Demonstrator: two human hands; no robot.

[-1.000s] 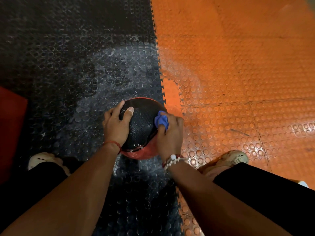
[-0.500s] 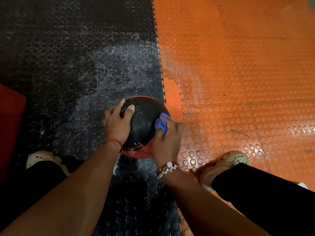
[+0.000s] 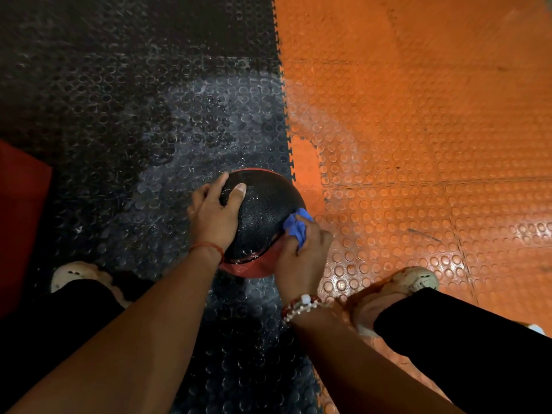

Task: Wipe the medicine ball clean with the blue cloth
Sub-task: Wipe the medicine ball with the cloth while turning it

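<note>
A black and red medicine ball rests on the studded floor at the seam between black and orange tiles, its surface wet and shiny. My left hand is spread over the ball's left side, thumb on top, holding it steady. My right hand is closed on a bunched blue cloth and presses it against the ball's right side. The lower right part of the ball is hidden behind that hand.
Black studded floor tiles lie on the left with a pale wet patch beyond the ball, orange ones on the right. My shoes and black trouser legs flank the ball. A red object sits at the left edge.
My right hand has slid the blue cloth down and around the ball's right side, towards me. The left hand has kept its hold on the ball.
</note>
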